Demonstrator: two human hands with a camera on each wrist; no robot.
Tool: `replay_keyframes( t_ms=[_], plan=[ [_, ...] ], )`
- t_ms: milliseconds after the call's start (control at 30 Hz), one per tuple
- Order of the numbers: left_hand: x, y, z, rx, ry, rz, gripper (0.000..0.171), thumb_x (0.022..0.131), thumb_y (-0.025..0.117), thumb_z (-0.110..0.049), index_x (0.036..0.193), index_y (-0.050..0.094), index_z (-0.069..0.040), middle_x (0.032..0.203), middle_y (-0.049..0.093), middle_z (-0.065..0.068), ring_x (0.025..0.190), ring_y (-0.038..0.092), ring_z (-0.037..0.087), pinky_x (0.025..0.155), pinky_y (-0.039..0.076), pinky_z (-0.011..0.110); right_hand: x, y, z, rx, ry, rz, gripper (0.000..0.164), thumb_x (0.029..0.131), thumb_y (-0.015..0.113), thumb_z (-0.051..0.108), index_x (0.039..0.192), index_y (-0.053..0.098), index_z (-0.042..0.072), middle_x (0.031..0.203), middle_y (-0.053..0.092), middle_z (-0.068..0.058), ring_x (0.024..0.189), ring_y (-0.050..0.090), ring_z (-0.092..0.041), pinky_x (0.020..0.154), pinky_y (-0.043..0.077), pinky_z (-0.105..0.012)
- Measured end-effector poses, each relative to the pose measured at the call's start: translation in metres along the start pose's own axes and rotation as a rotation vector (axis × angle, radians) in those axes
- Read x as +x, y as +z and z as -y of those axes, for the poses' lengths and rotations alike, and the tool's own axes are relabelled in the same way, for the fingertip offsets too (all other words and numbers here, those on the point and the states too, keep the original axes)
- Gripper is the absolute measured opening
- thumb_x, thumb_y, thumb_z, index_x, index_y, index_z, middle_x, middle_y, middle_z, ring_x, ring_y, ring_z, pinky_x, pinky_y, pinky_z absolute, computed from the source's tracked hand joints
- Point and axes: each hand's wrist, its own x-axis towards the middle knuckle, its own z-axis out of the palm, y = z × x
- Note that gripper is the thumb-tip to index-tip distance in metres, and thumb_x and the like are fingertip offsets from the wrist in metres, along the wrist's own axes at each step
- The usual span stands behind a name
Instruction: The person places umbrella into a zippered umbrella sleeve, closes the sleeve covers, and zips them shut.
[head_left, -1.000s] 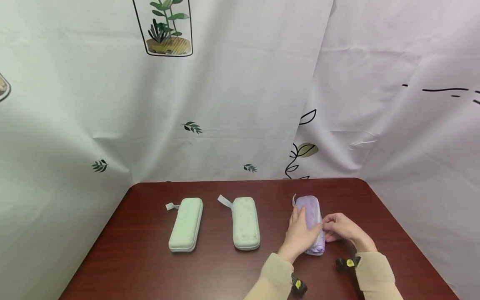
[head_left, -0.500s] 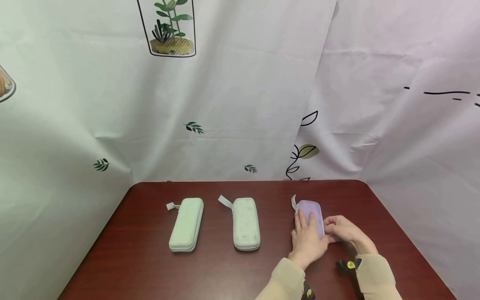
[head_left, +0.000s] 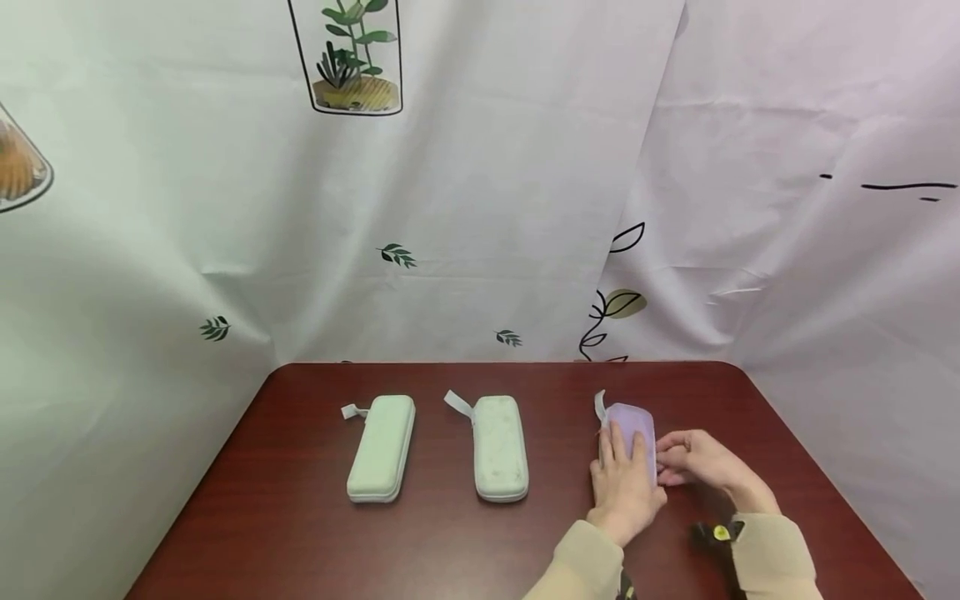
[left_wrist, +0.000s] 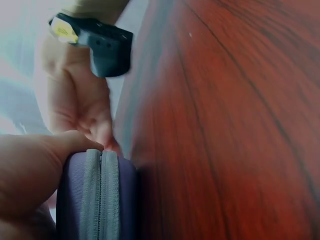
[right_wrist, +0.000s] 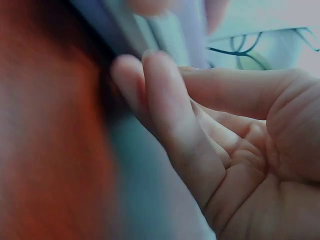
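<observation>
A purple zippered case [head_left: 628, 416] lies on the right half of the table, a pale strap [head_left: 600, 406] sticking out at its far left corner. My left hand [head_left: 624, 493] holds it from above, fingers spread over the lid and the thumb bent over the right side. A grey zipper [left_wrist: 100, 200] runs along the case's edge in the left wrist view, its teeth meshed at this end. Beside the right edge my right hand [head_left: 705, 467] pinches at the seam, thumb against fingertips [right_wrist: 162, 75]. The zipper pull is hidden by those fingers.
Two pale green zippered cases, one at the left [head_left: 382, 450] and one mid-table [head_left: 501, 450], lie lengthwise, each with a strap at its far left. The dark red wooden table [head_left: 315, 550] is bordered by a white printed curtain [head_left: 510, 167].
The purple case has been drawn shut, its patterned lining no longer showing. My left hand has slid rightward and spread its fingers over the lid. My right hand stays beside the case.
</observation>
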Motion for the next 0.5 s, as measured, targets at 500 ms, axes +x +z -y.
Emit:
replay_keyframes(
  t_ms=[500],
  plan=[
    [0.000,-0.013,0.025,-0.109,0.067,-0.033,0.081,0.062,0.090,-0.040,0.129,0.049,-0.020,0.131,0.045,0.004,0.112,0.049,0.016,0.081,0.046,0.031,0.009,0.007,0.043,-1.160,-0.500,-0.065,0.075,0.050,0.092,0.018,0.118,0.061,0.007,0.131,0.051,-0.021,0.119,0.046,-0.042,0.086,0.040,-0.064]
  ],
)
